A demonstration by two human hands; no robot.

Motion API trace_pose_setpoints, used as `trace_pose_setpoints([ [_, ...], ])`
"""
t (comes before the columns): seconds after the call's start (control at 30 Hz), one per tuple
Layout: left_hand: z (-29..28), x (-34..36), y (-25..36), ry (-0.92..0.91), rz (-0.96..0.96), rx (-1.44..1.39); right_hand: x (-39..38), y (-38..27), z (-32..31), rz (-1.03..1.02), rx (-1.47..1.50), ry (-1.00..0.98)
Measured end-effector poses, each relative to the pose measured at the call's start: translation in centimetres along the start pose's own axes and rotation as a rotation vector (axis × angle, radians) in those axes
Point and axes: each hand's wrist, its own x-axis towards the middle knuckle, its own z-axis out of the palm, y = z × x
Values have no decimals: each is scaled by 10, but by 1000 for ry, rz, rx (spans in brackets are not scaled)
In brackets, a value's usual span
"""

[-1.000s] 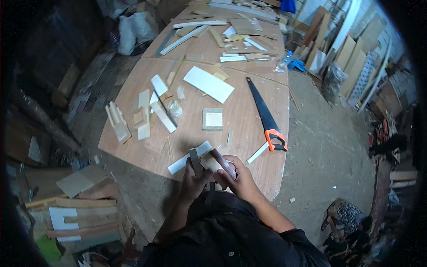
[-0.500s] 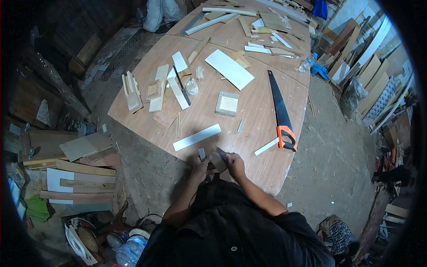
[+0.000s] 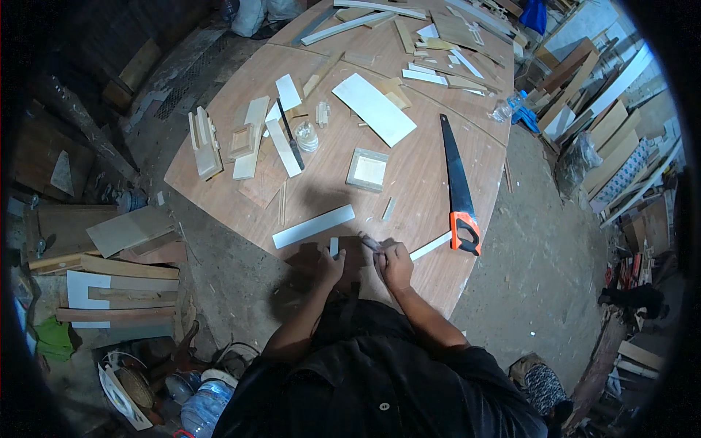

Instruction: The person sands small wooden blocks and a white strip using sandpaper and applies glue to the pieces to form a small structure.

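Pinching small wood piece (image 3: 334, 247), left hand (image 3: 330, 267) curled.

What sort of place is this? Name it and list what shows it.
Most likely a small woodworking shop. A black-bladed handsaw with an orange handle lies on a large plywood table strewn with cut wooden strips and panels, and pale boards are stacked along the right wall above a dirt floor.

Reddish-brown plywood table (image 3: 409, 182), black saw (image 3: 456, 174) with orange handle, pale strip (image 3: 313, 226), seemingly black shirt (image 3: 380, 379)
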Motion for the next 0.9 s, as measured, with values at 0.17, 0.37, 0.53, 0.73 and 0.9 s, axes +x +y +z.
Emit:
trace_pose_setpoints([
  [0.17,4,4,-15,67,202,113,15,7,0,-201,82,-80],
  [0.37,-10,-7,11,-21,251,260,21,16,2,-339,22,-28],
  [0.53,-13,-17,30,273,353,330,24,11,-1,-224,67,67],
  [0.73,-41,-28,43,-346,-388,-1427,33,-51,-2,-557,288,-137],
  [0.9,-80,-36,42,-183,-288,-1331,54,-86,15,-822,326,-412],
])
